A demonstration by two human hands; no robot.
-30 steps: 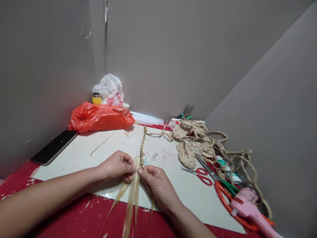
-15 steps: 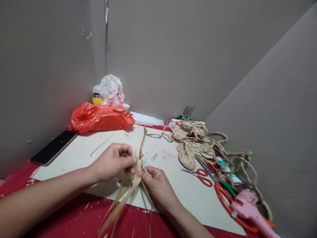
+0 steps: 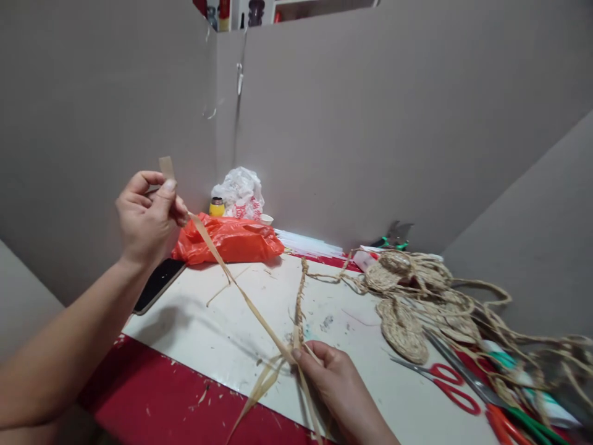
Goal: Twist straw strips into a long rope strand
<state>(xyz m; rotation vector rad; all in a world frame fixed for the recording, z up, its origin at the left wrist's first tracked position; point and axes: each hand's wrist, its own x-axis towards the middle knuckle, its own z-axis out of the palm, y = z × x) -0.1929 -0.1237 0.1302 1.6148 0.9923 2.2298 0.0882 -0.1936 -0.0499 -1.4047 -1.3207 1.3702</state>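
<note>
Raised at the left, my left hand point(image 3: 151, 210) pinches a flat tan fibre strip point(image 3: 208, 242) near its end, and a short piece sticks up above the thumb. The strip runs taut and slightly twisted down to my right hand point(image 3: 331, 374). There, thumb and fingers are closed on the lower end of a braided straw cord point(image 3: 300, 300), where the strip joins it. More loose strips point(image 3: 264, 383) trail below toward the front edge of the white board. The exact grip inside my right fingers is hidden.
A white board point(image 3: 356, 377) lies on a red cloth point(image 3: 171, 395). Red-handled scissors point(image 3: 447, 383) and coiled straw pieces point(image 3: 403, 330) sit at the right. Behind are an orange plastic bag point(image 3: 231, 240), a phone point(image 3: 160, 284), a yellow jar point(image 3: 216, 207) and white sticks point(image 3: 310, 243).
My left hand has moved up and left from beside the right hand, drawing the strip out taut. My right hand stays at the braid's end. The view has shifted.
</note>
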